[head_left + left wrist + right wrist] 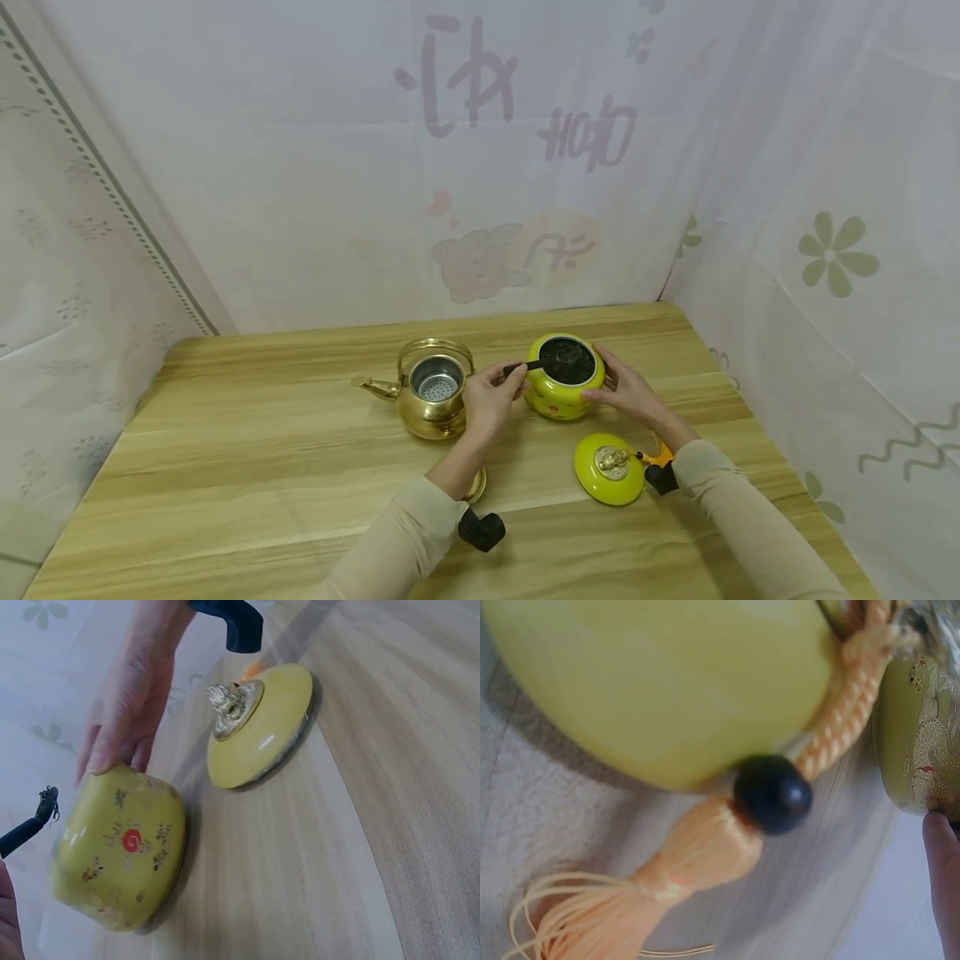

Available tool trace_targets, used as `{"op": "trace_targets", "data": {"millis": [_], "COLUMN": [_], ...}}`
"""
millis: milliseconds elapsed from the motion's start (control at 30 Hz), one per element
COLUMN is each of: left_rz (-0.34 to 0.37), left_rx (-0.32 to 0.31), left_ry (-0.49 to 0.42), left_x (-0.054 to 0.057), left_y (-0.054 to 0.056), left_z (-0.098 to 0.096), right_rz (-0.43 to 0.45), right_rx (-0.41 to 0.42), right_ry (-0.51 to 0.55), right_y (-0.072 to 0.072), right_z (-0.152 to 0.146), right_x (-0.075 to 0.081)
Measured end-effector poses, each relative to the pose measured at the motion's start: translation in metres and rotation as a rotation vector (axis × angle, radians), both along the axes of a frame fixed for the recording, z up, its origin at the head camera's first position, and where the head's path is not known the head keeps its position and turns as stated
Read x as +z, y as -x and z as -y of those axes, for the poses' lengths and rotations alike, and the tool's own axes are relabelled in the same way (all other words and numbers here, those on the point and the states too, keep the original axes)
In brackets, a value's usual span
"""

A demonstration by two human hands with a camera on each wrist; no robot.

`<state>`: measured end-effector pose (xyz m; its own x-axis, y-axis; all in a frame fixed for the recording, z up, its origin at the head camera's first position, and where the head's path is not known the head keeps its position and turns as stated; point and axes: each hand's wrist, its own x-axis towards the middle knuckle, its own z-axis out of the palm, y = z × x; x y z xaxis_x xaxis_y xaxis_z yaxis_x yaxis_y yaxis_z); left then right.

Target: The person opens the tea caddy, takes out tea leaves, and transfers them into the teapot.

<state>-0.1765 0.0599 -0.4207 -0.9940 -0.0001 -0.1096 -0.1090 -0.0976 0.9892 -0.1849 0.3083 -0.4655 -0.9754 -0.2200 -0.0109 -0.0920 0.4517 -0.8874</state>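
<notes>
My left hand point(489, 402) pinches a slim dark tea scoop point(528, 366) by its handle. The scoop's far end overlaps the mouth of a yellow jar point(552, 402) in the head view. Dark curly tea leaves point(48, 801) sit on its tip in the left wrist view. Inside the jar lie dark tea leaves point(577, 363). My right hand point(626, 390) grips the jar from its right side, thumb near the front of the rim. Left of my left hand stands a gold teapot point(429, 417), uncovered, with a perforated metal strainer point(438, 387) inside.
The yellow jar lid point(592, 483) with a gold knob lies in front of the jar, its orange tassel point(662, 454) beside my right wrist. A small gold lid point(478, 483) is partly hidden under my left forearm. Printed curtains point(315, 208) hang behind the wooden table point(247, 450).
</notes>
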Motion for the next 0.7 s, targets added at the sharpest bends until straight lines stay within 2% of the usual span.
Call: {"op": "trace_targets", "data": {"millis": [300,700], "left_rz": [-0.028,-0.033], "left_rx": [-0.005,-0.064], "left_ry": [-0.018,-0.043], "left_x": [0.012,0.028], "left_y": [-0.004,-0.021], "left_z": [0.006,0.026], "right_rz": [-0.011,0.002], "right_rx": [0.003,0.0], "right_ry": [-0.016,-0.014], "right_y": [0.0,0.001], "right_z": [0.0,-0.002], "right_x": [-0.001,-0.001]}}
